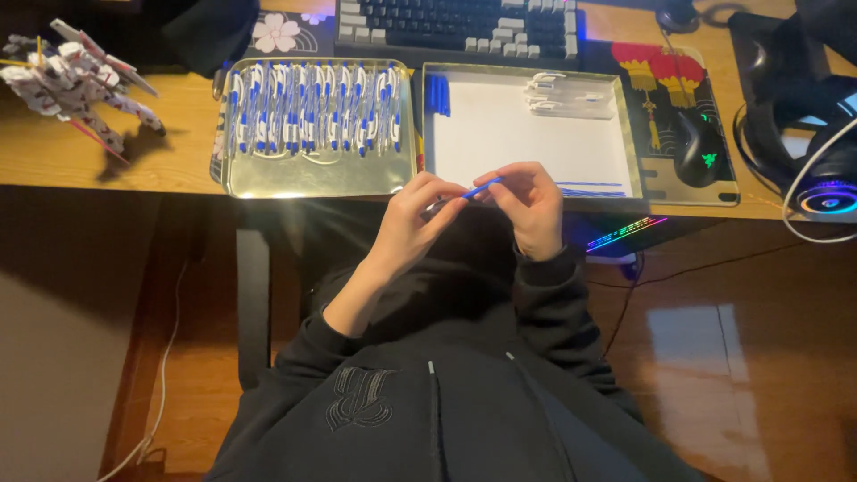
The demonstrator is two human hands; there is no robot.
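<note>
1. Left hand (412,214) and right hand (528,207) — raised together just in front of the desk edge (107,174); both pinch one slim blue pen part (480,188), the left at its lower end, the right at its upper end
2. Pen part: held in the air between the fingertips, clear of both trays; it looks light, stiff and smooth, so likely to slip or roll — best taken near each end with fingertip pads
3. Left tray (312,183): gold-rimmed, packed with a row of blue-and-white pens (312,107)
4. Right tray (625,134): white floor; blue parts (436,94) at its far left corner, clear pen pieces (571,96) at the far side, thin blue refills (591,188) by the near rim
5. Surround: keyboard (455,27), black mouse (699,147), headphones (803,143), model robot figure (71,80)
</note>
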